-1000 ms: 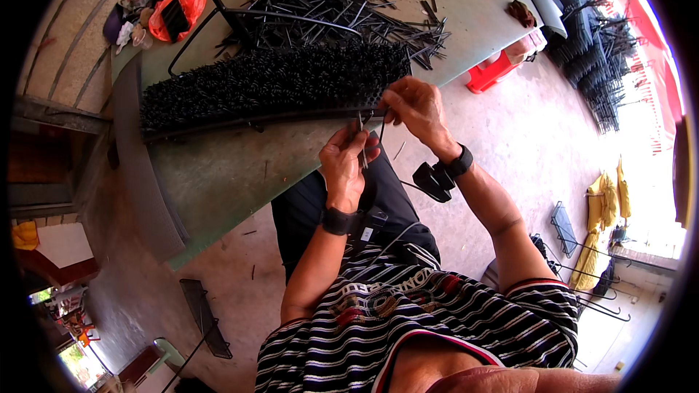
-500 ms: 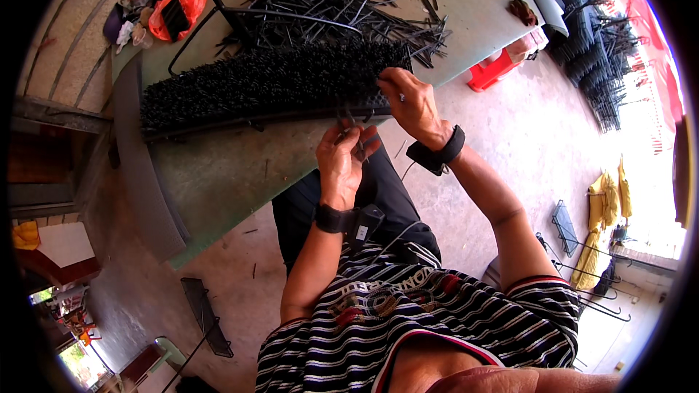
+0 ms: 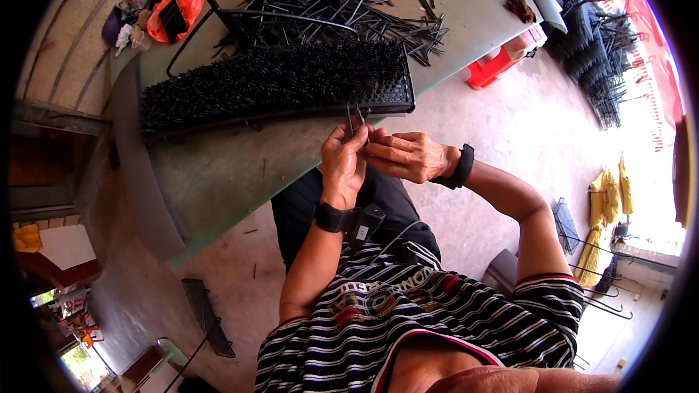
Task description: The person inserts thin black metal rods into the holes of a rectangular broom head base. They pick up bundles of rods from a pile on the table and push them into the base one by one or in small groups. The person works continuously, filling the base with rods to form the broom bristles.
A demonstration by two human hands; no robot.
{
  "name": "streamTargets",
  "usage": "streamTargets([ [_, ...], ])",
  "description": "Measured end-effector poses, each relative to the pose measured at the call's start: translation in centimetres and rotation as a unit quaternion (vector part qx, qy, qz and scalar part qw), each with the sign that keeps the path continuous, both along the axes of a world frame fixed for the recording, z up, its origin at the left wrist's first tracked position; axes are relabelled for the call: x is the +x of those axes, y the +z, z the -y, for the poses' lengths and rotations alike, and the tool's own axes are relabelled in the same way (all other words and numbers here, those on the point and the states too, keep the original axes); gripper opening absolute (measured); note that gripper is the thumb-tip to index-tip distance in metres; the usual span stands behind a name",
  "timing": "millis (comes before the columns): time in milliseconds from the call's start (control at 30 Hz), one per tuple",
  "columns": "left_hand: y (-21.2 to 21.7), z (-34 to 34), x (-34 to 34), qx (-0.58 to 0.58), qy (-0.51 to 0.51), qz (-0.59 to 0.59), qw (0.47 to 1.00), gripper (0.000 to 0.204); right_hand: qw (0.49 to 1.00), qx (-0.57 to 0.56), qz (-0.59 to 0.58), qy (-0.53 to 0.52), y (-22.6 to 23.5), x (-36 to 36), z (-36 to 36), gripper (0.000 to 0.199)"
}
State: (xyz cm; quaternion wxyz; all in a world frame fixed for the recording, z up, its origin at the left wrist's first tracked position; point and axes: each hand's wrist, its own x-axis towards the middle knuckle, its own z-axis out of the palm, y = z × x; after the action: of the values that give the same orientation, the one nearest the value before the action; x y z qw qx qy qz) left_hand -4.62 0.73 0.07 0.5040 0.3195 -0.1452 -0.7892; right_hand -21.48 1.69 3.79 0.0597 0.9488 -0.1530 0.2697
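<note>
Black thin strips [image 3: 349, 120] finger-pinched by L hand [image 3: 341, 164], ctr frame; R hand [image 3: 416, 156] fingers curled adj., hold unclear; bristly black oblong panel [image 3: 269, 84] upper ctr.

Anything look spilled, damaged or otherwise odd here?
Loose black strips lie jumbled across the table, and a few dark slivers litter the floor, which looks untidy. The bristled black panel shows bare holes at its right end, unlike the rest. No damage stands out.

Pale lettering [image 3: 357, 287] (broken by folds) on the striped shirt [image 3: 451, 320]; white label [image 3: 362, 233], too small to read, on the black box [image 3: 374, 215].
</note>
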Motion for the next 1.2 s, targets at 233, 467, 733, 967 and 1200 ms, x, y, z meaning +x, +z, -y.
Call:
streamTargets([
  [233, 0.8, 0.2, 0.1, 0.003, -0.104, -0.008, 0.994, 0.012, 0.955, 0.194, 0.215, -0.065, 0.8, -0.7, -0.4, 0.033],
  [467, -0.1, -0.8, 0.4, -0.043, -0.253, 0.119, 0.959, 0.019, 0.682, 0.394, 0.526, -0.319, 3.1, -2.2, 3.4, 0.009],
  [733, 0.9, -0.6, -0.5, -0.002, -0.136, 0.137, 0.981, 0.018, 0.811, 0.181, 0.422, -0.363, 1.0, -1.2, 5.3, 0.004],
  [967, 1.0, -0.2, 0.0, 0.001, -0.103, 0.125, 0.987, 0.017, 0.846, 0.151, 0.366, -0.358, 1.0, -1.0, 5.7, 0.006],
  [1200, 0.8, -0.1, 0.2, -0.007, -0.086, 0.102, 0.991, 0.017, 0.889, 0.125, 0.267, -0.350, 0.2, -1.5, 6.0, 0.015],
])
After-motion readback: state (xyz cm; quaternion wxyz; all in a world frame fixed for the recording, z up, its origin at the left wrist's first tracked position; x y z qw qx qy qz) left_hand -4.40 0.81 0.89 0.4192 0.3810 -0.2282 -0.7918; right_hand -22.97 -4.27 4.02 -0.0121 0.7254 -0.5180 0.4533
